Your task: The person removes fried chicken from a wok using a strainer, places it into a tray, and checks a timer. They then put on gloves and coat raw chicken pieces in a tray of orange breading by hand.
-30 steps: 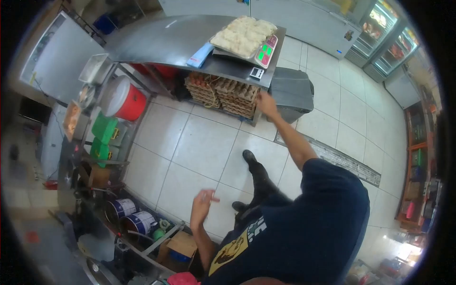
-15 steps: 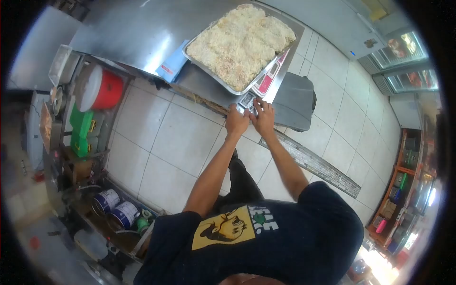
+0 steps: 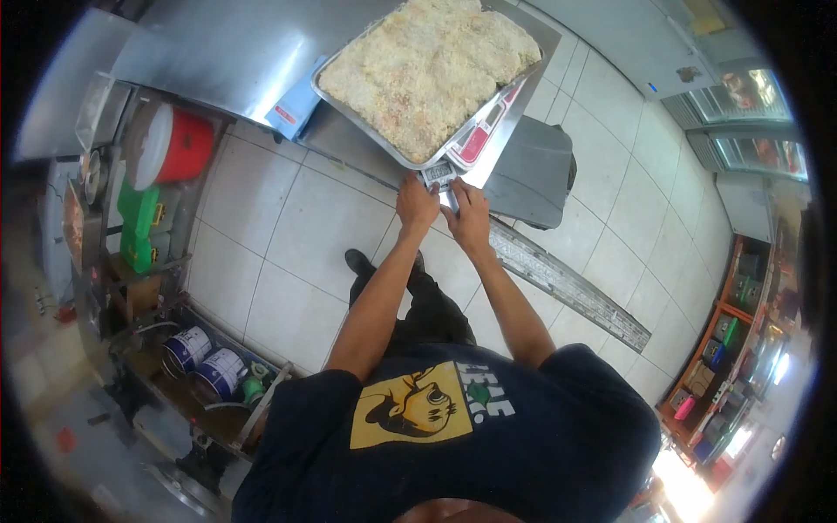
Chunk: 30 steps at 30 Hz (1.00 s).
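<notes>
Bright even indoor light; fisheye warp, black vignette at edges; glare lower right.

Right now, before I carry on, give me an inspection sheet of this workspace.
Surface: steel table, shiny.
Job's things: calculator at the table edge, beside the scale bearing a tray of breaded food.
Clutter: blue pack on the table.
Hands: left hand and right hand both at the calculator; grip cannot be told.
Cables: nothing seen.
Surroundings: red bucket, green containers, blue cans, grey bin, tiled floor.
</notes>
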### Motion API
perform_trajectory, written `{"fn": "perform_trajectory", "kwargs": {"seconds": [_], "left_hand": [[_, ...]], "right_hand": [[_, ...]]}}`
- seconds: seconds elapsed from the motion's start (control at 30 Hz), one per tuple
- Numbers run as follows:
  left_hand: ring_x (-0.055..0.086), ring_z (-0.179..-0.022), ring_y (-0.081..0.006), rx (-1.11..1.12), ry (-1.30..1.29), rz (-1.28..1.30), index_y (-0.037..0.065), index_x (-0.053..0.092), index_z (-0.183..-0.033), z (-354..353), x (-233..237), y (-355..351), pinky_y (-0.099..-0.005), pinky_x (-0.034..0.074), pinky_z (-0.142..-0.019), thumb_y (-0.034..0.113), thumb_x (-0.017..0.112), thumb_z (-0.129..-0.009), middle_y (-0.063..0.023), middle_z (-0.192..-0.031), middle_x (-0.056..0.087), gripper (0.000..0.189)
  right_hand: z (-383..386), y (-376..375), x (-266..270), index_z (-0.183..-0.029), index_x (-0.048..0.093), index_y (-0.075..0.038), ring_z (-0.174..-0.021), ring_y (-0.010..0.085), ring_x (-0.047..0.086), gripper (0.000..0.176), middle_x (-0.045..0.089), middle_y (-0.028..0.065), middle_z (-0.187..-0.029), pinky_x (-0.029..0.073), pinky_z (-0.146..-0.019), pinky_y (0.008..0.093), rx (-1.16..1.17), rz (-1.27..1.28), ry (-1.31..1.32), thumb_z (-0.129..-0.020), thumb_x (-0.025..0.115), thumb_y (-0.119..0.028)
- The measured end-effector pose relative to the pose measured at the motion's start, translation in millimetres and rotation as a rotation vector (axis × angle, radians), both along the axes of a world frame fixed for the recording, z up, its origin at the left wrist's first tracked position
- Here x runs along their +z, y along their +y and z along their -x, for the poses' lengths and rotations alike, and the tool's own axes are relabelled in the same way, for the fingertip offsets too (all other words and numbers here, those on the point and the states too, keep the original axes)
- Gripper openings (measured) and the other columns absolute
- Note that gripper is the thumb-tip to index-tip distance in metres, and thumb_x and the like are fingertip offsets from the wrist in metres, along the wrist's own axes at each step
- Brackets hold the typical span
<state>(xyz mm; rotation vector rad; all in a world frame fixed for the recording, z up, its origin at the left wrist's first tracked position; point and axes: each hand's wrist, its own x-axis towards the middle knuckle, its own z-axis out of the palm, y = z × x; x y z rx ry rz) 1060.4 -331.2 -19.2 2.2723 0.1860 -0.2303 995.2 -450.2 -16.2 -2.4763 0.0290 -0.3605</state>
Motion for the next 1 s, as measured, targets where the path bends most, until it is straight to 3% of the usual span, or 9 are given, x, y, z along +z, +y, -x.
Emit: {"fn": "perform_trajectory", "kwargs": {"seconds": [0.23,0.5,0.6,0.77,0.83,0.87,0.9,0.97,1.0], "left_hand": [[0.059,-0.104,-0.043,-0.049,-0.054,-0.05,-0.002,0.052,-0.115,-1,2,-1,-0.0501,0.049,-0.085,0.017,0.072,-0.082,-0.0234,-0.111,0.058,0.043],[0.058,-0.104,-0.0439,-0.093,-0.171,0.011,-0.001,0.048,-0.122,4,-10,4,-0.0508,0.048,-0.084,0.018,0.072,-0.084,-0.0244,-0.112,0.057,0.049],[0.058,-0.104,-0.045,-0.084,-0.179,-0.004,0.0,0.049,-0.122,3,-19,5,-0.0501,0.048,-0.085,0.018,0.072,-0.084,-0.0259,-0.114,0.058,0.049],[0.06,-0.102,-0.0446,-0.158,-0.079,0.076,-0.002,0.055,-0.118,3,-22,7,-0.0485,0.048,-0.086,0.018,0.068,-0.087,-0.0265,-0.107,0.062,0.04],[0.06,-0.1,-0.0439,-0.229,0.01,0.095,-0.003,0.056,-0.117,4,-17,13,-0.0476,0.048,-0.086,0.018,0.066,-0.089,-0.0262,-0.104,0.064,0.037],[0.062,-0.1,-0.0415,-0.222,-0.005,0.257,-0.003,0.057,-0.118,8,-19,17,-0.046,0.048,-0.086,0.02,0.064,-0.091,-0.0255,-0.103,0.065,0.036],[0.063,-0.1,-0.0391,-0.211,-0.02,0.418,-0.003,0.057,-0.119,13,-14,22,-0.0444,0.048,-0.087,0.021,0.061,-0.093,-0.0248,-0.103,0.066,0.036],[0.064,-0.1,-0.0356,-0.208,0.013,0.456,-0.003,0.055,-0.123,25,11,32,-0.042,0.048,-0.087,0.023,0.06,-0.095,-0.0234,-0.106,0.066,0.039],[0.064,-0.1,-0.0322,-0.21,0.045,0.5,-0.002,0.054,-0.127,31,24,35,-0.0397,0.048,-0.088,0.025,0.059,-0.096,-0.0221,-0.109,0.066,0.041]], "right_hand": [[-2,-5,-5,-0.122,0.059,-0.002,-0.108,0.0337,0.056,0.051,0.059,0.016,-0.121,0.045,-0.09,0.0436,0.05,-0.036,-0.033,-0.076,0.076,-0.015],[-5,-5,5,-0.11,0.065,0.001,-0.102,0.0338,0.059,0.037,0.062,0.0155,-0.109,0.049,-0.086,0.0417,0.019,0.001,-0.055,-0.076,0.074,-0.01],[-6,-9,-1,-0.109,0.065,0.001,-0.098,0.0343,0.061,0.035,0.062,0.0157,-0.108,0.05,-0.082,0.0418,0.029,-0.12,-0.041,-0.077,0.074,-0.011],[-15,-17,-12,-0.121,0.059,0.004,-0.08,0.0204,0.066,0.044,0.066,0.0133,-0.1,0.052,-0.069,0.0334,-0.242,-0.649,0.197,-0.082,0.073,-0.009],[-11,-20,-9,-0.123,0.058,0.006,-0.079,0.0171,0.065,0.044,0.067,0.0114,-0.096,0.052,-0.068,0.0305,-0.214,-0.772,0.304,-0.083,0.071,-0.007],[-8,-19,-5,-0.125,0.056,0.007,-0.078,0.0138,0.065,0.044,0.067,0.0095,-0.093,0.051,-0.066,0.0276,-0.181,-0.893,0.415,-0.085,0.069,-0.006],[-5,-15,8,-0.125,0.056,0.007,-0.078,0.0138,0.065,0.044,0.067,0.0095,-0.093,0.051,-0.066,0.0276,-0.176,-0.895,0.414,-0.085,0.069,-0.006],[8,-7,32,-0.122,0.058,0.008,-0.077,0.0134,0.065,0.037,0.067,0.0075,-0.089,0.051,-0.068,0.0255,-0.149,-1.268,0.35,-0.088,0.067,-0.005],[10,-7,36,-0.122,0.058,0.008,-0.077,0.0134,0.065,0.037,0.067,0.0075,-0.089,0.051,-0.068,0.0255,-0.151,-1.271,0.351,-0.088,0.067,-0.005]]}}
